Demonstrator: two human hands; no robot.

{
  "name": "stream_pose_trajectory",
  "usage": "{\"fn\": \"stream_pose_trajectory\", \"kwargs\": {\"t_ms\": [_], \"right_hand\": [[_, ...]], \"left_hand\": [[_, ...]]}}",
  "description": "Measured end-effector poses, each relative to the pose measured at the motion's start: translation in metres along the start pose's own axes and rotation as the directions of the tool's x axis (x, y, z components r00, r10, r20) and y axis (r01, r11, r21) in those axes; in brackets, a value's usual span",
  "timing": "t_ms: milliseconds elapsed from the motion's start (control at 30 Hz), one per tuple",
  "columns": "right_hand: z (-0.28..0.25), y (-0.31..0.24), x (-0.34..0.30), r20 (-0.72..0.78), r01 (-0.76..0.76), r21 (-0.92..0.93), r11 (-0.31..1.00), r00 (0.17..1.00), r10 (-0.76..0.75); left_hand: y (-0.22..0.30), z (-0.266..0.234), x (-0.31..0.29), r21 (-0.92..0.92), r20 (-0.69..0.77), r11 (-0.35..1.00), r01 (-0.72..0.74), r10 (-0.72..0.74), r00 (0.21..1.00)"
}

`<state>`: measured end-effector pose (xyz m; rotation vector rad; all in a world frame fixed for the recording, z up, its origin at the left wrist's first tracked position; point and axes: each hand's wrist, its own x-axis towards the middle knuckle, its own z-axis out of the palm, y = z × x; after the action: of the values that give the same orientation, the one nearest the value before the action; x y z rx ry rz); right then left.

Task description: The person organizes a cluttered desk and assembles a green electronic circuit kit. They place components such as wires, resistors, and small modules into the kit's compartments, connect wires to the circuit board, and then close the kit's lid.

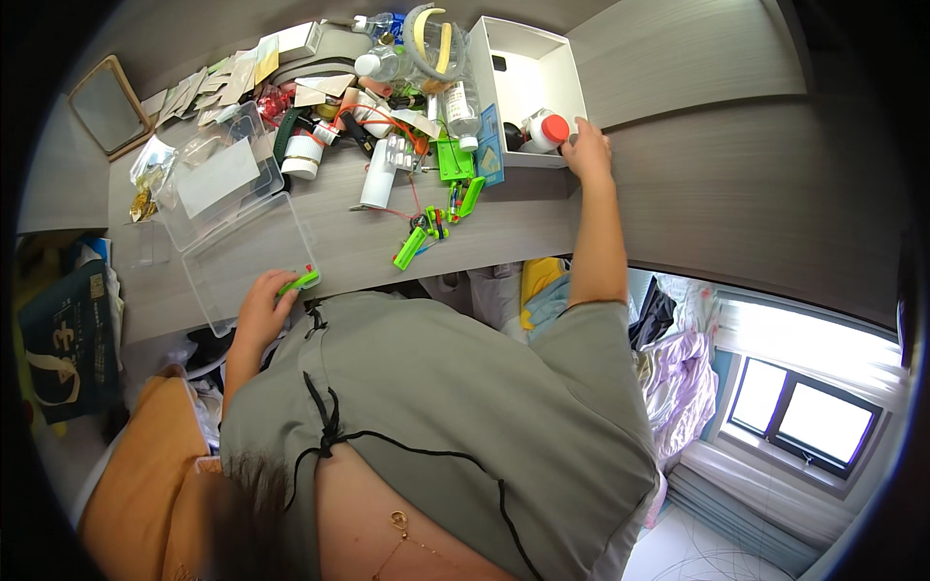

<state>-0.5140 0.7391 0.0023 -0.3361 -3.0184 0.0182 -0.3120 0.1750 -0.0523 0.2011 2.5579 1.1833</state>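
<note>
Tabletop: a grey wood-grain tabletop [523, 228] stretches in front of me, its back half crowded with small things.
Open case: a clear plastic case [237, 266] lies at my left, its near half by the front edge; a white sheet [221, 182] rests on the far half.
Tote bag: a dark green tote bag [63, 334] is at the far left, beside the tabletop.
Box: an open white box [531, 82] stands toward the back right.
Mirror: a wood-framed mirror [105, 107] leans at the back left.
Right hand: my right hand [589, 155] is at the box's near right corner, fingers bent over the wall beside the red cap; I cannot tell whether it clasps anything.
Left hand: my left hand [260, 308] is at the case's near right side, its fingertips pinching a small green plastic piece.
Bottle: a clear bottle with a white cap [462, 111] lies just left of the box.
Cylinder: a white cylinder [378, 184] is near the middle.
Jar: a white jar [302, 157] sits by the case.
Red-capped bottle: a white bottle with a red cap [552, 129] lies inside the box, just beside my right hand.
Green bars: two bright green bars [411, 249] lie front of centre, among coloured parts and thin wires.
Green piece: the small green plastic piece [300, 282], with red at its end, is over the case's right edge.
</note>
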Motion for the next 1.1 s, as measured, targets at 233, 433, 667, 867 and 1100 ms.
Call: {"fn": "stream_pose_trajectory", "kwargs": {"t_ms": [233,433,667,867,1100], "right_hand": [[0.016,-0.085,-0.136,-0.207,-0.007,0.575,0.818,0.966,0.153],[0.091,-0.129,-0.172,0.042,-0.133,0.861,0.491,0.98,0.192],[0.068,-0.139,-0.178,-0.045,-0.063,0.82,0.569,0.984,0.174],[0.027,-0.231,-0.193,0.078,0.039,0.944,0.327,0.938,-0.338],[0.041,-0.346,-0.201,-0.282,0.766,0.561,0.315,0.534,-0.797]], "left_hand": [[0.002,0.003,0.003,0.026,-0.003,0.999,-0.034,0.034,0.999],[0.006,0.009,0.015,0.017,0.006,0.999,-0.034,0.034,0.999],[0.006,0.014,0.022,-0.048,0.026,0.999,0.022,-0.021,0.999],[-0.001,0.012,0.017,-0.053,0.01,0.998,-0.016,0.017,1.0],[-0.018,0.007,0.012,-0.193,-0.025,0.976,0.101,-0.108,0.994]]}}
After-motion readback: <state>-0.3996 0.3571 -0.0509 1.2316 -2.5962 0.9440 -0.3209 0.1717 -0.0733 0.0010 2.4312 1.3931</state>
